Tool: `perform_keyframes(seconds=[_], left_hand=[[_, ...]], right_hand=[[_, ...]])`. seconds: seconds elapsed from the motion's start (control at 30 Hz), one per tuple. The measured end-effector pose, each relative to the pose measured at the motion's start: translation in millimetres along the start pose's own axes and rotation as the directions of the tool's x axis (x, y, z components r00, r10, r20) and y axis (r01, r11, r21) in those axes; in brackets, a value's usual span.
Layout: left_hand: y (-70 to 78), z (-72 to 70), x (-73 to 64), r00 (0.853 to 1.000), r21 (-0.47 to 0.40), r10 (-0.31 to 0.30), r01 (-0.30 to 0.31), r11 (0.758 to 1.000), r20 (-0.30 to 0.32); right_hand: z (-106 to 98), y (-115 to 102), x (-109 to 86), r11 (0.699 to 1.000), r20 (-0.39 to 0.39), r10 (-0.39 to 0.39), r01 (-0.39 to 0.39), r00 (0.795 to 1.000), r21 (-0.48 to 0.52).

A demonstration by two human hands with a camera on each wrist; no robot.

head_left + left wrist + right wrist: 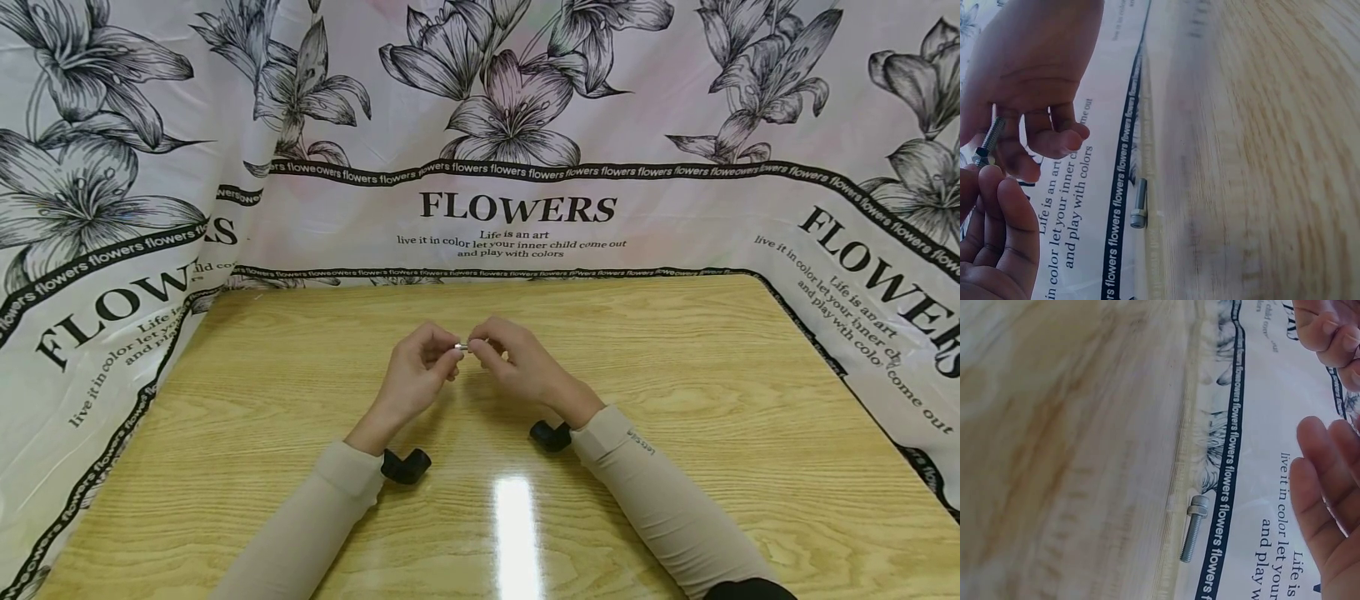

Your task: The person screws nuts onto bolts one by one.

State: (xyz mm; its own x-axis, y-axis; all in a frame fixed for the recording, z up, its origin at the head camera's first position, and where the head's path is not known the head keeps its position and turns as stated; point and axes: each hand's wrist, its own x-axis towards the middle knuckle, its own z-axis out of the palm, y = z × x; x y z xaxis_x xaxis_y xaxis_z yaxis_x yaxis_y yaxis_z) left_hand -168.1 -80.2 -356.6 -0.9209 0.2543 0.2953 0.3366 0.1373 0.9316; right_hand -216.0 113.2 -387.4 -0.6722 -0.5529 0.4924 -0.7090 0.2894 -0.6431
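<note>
Between the fingertips of both hands is a small metal bolt (461, 347), its threaded shaft (995, 132) slanting up towards the right hand. My left hand (415, 375) pinches its thicker end by a nut (982, 152). At the other end, the right hand (521, 362) has thumb and index fingertip closed on the tip of the shaft. The right hand's other fingers (1044, 131) are spread and bent. A second bolt (1192, 530), with a nut near its cylindrical head, shows low beneath the hands in both wrist views, and the head view does not show it.
A wood-grain table (675, 500) lies beneath the hands, with a bright light reflection near the front. White cloth (517, 133) printed with flowers and lettering hangs behind and along both sides. Black wrist cameras (407, 467) jut from both sleeves, close above the tabletop.
</note>
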Motion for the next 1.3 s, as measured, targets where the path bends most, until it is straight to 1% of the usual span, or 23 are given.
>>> perform_keyframes(seconds=[0.1, 0.2, 0.23, 0.33, 0.43, 0.47, 0.6, 0.7, 0.8, 0.87, 0.97, 1.07, 1.17, 1.2, 1.3], left_hand=[[-0.1, -0.3, -0.1, 1.000, -0.005, 0.003, -0.003, 1.000, 0.000], [-0.1, -0.2, -0.2, 1.000, -0.007, 0.008, -0.008, 1.000, -0.002], [0.1, -0.2, -0.4, 1.000, -0.007, 0.008, -0.008, 1.000, -0.003], [0.6, -0.1, -0.6, 1.000, -0.008, 0.009, -0.009, 1.000, -0.004], [1.1, 0.2, -0.5, 1.000, -0.004, 0.008, -0.008, 1.000, -0.005], [1.2, 0.4, -0.4, 1.000, -0.001, 0.007, -0.007, 1.000, -0.005], [1.8, 1.2, -0.4, 1.000, 0.013, 0.002, -0.002, 1.000, -0.005], [1.8, 1.4, -0.6, 1.000, 0.014, 0.000, 0.000, 1.000, -0.008], [1.7, 1.0, -1.0, 1.000, 0.008, 0.001, -0.001, 1.000, -0.007], [1.1, 0.6, -0.9, 1.000, 0.005, 0.001, -0.001, 1.000, -0.004], [-0.6, 0.5, -0.2, 1.000, 0.003, 0.002, -0.002, 1.000, -0.002], [-11.2, 0.4, 2.4, 1.000, 0.003, -0.002, 0.002, 1.000, -0.003], [-23.2, 0.7, 4.7, 1.000, 0.007, -0.003, 0.003, 1.000, -0.006], [-27.6, 0.7, 5.6, 1.000, 0.011, 0.000, 0.000, 1.000, -0.006], [-31.2, 0.9, 5.9, 1.000, 0.017, 0.012, -0.012, 1.000, -0.009]], right_hand=[[-1, -2, -0.3, 0.999, -0.001, 0.023, -0.023, 1.000, 0.025], [0, -1, 0.3, 0.999, -0.009, -0.012, 0.012, 1.000, 0.044], [-1, -6, 1.0, 0.999, -0.010, -0.028, 0.029, 1.000, 0.045], [0, -5, 1.9, 0.997, -0.011, -0.067, 0.068, 0.998, 0.047], [1, -4, 2.2, 0.997, -0.006, -0.074, 0.074, 0.997, 0.026], [2, 1, 2.2, 0.997, -0.006, -0.077, 0.077, 0.997, 0.016], [1, 0, 2.3, 0.997, -0.012, -0.070, 0.070, 0.997, -0.026], [0, -1, 2.1, 0.999, -0.009, -0.042, 0.042, 0.999, -0.034], [0, -1, 1.2, 1.000, 0.001, 0.000, 0.000, 1.000, -0.014], [0, -1, 0.7, 1.000, 0.003, 0.013, -0.013, 1.000, 0.007], [1, 0, 0.9, 0.999, 0.002, -0.010, 0.010, 1.000, 0.033], [1, 0, 1.2, 0.998, -0.001, -0.060, 0.060, 0.998, 0.031], [1, 1, 1.3, 0.996, -0.003, -0.091, 0.091, 0.996, 0.009], [1, 1, 1.5, 0.996, -0.001, -0.094, 0.094, 0.996, -0.001], [1, 0, 2.0, 0.996, 0.007, -0.083, 0.083, 0.997, -0.030]])
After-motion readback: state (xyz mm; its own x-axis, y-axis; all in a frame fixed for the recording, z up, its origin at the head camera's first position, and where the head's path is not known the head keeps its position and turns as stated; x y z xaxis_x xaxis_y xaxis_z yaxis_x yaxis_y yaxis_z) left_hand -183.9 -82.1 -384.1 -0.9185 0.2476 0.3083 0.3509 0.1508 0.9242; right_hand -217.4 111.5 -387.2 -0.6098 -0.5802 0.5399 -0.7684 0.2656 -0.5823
